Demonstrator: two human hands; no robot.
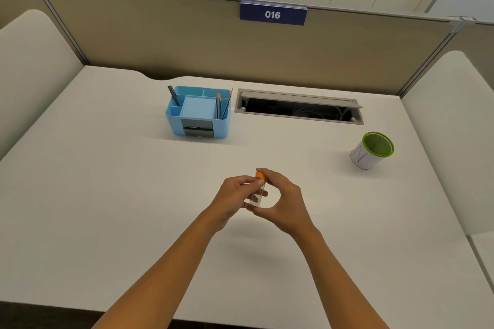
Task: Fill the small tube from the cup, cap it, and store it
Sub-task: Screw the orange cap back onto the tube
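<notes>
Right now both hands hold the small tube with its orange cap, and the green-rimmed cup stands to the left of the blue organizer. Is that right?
Not quite. In the head view the cup stands to the right of the blue organizer, not the left. Both hands, left hand and right hand, do hold the orange-capped tube.

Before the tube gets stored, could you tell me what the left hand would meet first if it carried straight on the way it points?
Probably the right hand, directly beyond the left hand; both already hold the orange-capped tube.
</notes>
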